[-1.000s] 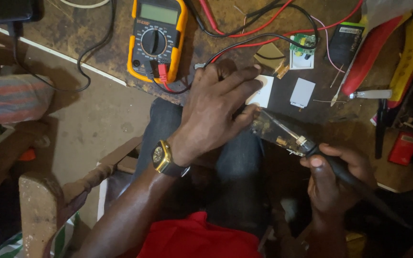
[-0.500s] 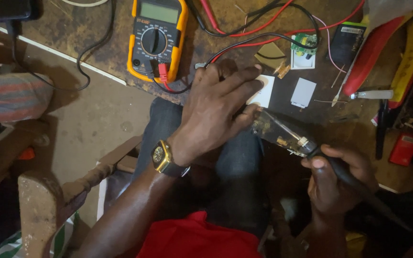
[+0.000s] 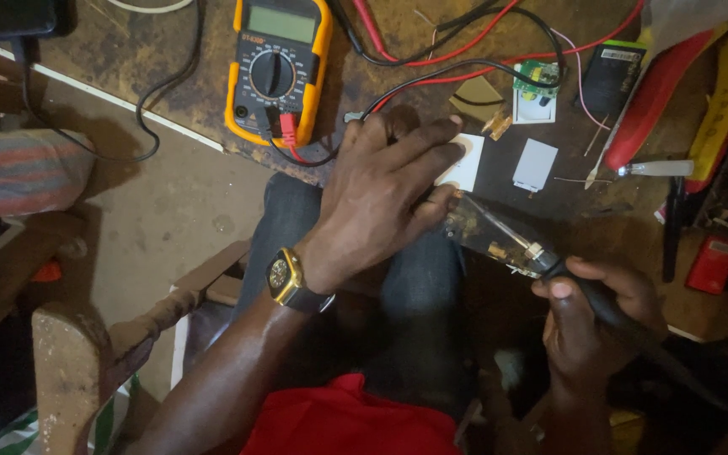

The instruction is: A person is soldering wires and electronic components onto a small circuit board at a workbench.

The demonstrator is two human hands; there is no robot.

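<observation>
The left hand [image 3: 381, 198] lies palm down at the near edge of the surface [image 3: 170, 76], fingers spread and pressed over a small circuit board [image 3: 486, 232] that juts out from under the fingertips toward the right. The grip looks meant to pin the board flat so it cannot shift; only its right end shows, the rest is hidden beneath the fingers. A gold wristwatch [image 3: 284, 278] sits on that wrist.

The right hand [image 3: 587, 316] is closed around the dark handle of a soldering iron [image 3: 541, 253], held like a pen, its thin metal shaft slanting up and left so the tip meets the exposed end of the board. That angle keeps the hot end away from the holding fingers.

Just beyond the left fingertips lies a white square plate [image 3: 465, 164], partly covered by them, and a second white plate [image 3: 536, 164] rests just beside it to the right. Farther back sits a yellow multimeter [image 3: 278, 63] near the far edge, with red and black leads [image 3: 465, 59] trailing across toward a small green board [image 3: 537, 84]. Red and yellow tool handles [image 3: 684, 88] lie along the right edge, apart from the work.
</observation>
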